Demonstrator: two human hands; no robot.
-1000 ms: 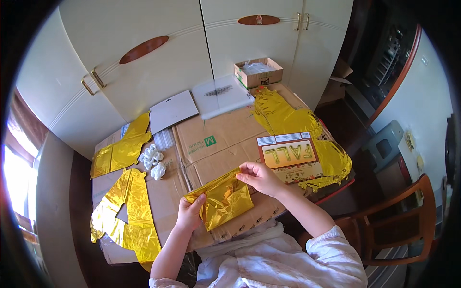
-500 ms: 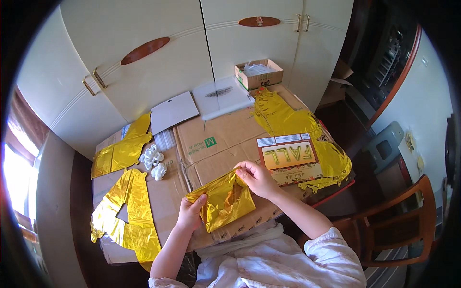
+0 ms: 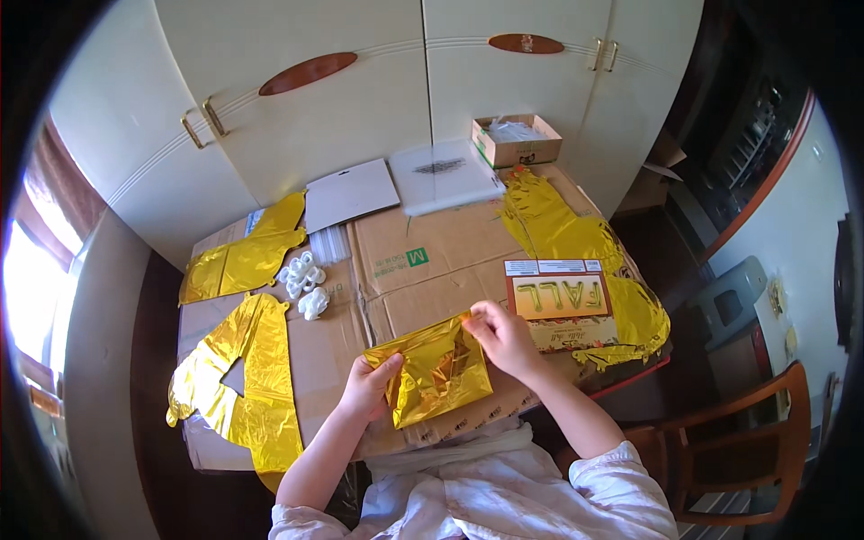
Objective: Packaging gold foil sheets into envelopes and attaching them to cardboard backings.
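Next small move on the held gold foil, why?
I'd probably pull the held gold foil gently taut: the left hand grips its left end, the right hand pinches its upper right corner, and its surface looks creased.

Gold foil balloon (image 3: 438,385): uninflated, folded into a flat, roughly four-sided packet. Surface shines, creased, with darker amber reflections. Top edge slants, right end higher. Sits over the cardboard-covered table (image 3: 405,236), by the middle of its near edge.
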